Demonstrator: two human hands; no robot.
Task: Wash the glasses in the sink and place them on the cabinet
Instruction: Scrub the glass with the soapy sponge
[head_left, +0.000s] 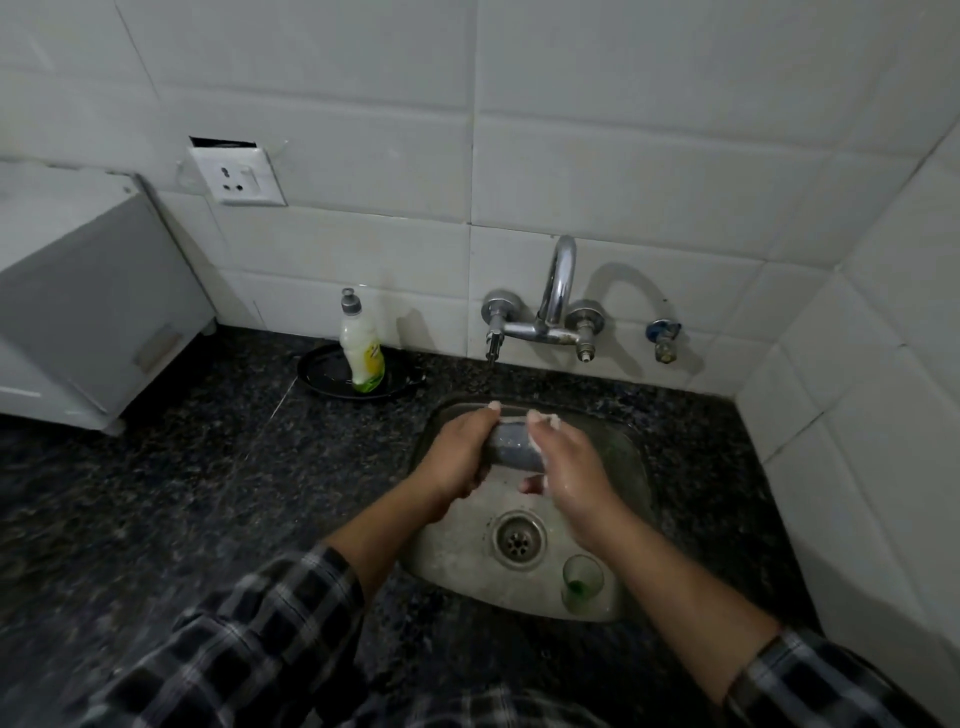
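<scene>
Glasses in view number two, and neither has reached its resting place. Nearest, at the bottom of the frame, two black-and-white checked sleeves (270, 639) lead up to the hands. Just above them, in the lower right corner of the square steel sink (467, 577), a small green-tinted clear glass (582, 584) stands upright beside the round metal drain (519, 538). Neither hand touches it, and I judge it is not yet washed.

Higher, over the middle of the basin, a grey cylindrical glass (511, 448) lies sideways between the hands. The left hand (457, 460) wraps its fingers round one end. The right hand (569, 470) curls round the other end, with white lather on its fingertips (535, 415). Whether it also holds a sponge cannot be told. Soaping seems to be the step in hand, with rinsing to follow.

Beyond the sink, on the dark speckled stone counter (208, 467), a yellow-green dish soap bottle (362, 348) stands on a round black plate (322, 376). Above, at centre frame, the chrome wall tap (553, 306) shows no clear stream. At the left edge sits the white cabinet (78, 291). Neither glass stands there yet, so both placings remain.
</scene>
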